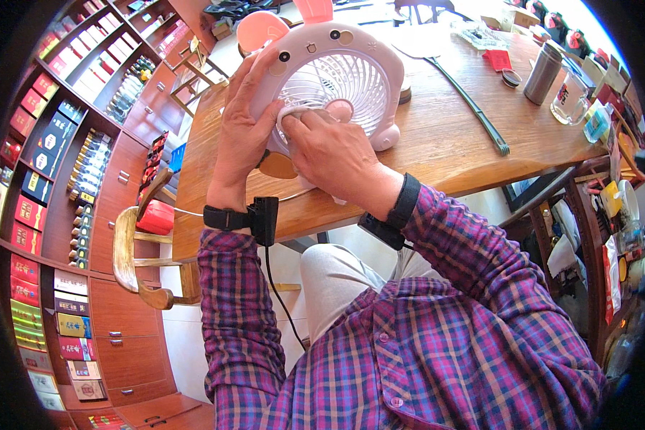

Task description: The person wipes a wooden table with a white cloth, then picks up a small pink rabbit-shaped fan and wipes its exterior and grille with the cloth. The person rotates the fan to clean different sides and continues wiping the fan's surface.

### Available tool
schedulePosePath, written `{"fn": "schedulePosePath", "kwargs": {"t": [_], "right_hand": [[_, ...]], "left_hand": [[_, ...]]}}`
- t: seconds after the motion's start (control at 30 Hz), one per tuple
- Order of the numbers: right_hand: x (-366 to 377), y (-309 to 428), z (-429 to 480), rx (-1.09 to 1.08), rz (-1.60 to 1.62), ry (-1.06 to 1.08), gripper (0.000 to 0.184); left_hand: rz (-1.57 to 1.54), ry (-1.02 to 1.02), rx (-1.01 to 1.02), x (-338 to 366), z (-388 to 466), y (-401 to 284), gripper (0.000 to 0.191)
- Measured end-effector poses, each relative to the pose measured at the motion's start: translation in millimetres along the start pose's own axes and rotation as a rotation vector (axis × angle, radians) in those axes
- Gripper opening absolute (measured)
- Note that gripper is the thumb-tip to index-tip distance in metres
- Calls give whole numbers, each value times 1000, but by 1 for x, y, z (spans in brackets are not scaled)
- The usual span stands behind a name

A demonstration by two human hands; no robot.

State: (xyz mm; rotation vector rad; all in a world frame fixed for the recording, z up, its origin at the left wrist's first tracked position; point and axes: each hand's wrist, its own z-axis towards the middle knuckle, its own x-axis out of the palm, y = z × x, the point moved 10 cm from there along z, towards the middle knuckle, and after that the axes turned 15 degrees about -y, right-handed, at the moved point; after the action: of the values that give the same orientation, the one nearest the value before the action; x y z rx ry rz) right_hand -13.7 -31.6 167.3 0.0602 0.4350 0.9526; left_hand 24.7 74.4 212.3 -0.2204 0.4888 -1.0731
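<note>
Before me on the wooden table (435,140) is a small pale pink fan (395,70) with an animal face, one round ear (258,29) and a spiral grille (365,80). My left hand (242,126) grips the left side of its frame, thumb at the front. With my right hand (328,145) I press a bunched white cloth (287,110) against the lower left of the grille, beside the pink hub (339,110). Most of the cloth is hidden under my fingers. A yellowish round part (278,165) shows at the fan's lower left.
A grey-handled flyswatter (467,102) lies right of the fan. Farther right stand a metal thermos (543,72), a glass mug (570,99) and a bottle of bluish liquid (598,123). A wooden chair (129,252) is at the left, before shelves of boxes and bottles.
</note>
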Motion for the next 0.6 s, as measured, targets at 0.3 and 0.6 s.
{"fn": "schedulePosePath", "kwargs": {"t": [0.3,0.6], "right_hand": [[9,4,-18,-66,-53,79,25],[-6,1,-9,-79,-96,-2,26]], "left_hand": [[-69,18,-58,1,0,1,73],[-24,1,-16,1,0,-4,74]]}}
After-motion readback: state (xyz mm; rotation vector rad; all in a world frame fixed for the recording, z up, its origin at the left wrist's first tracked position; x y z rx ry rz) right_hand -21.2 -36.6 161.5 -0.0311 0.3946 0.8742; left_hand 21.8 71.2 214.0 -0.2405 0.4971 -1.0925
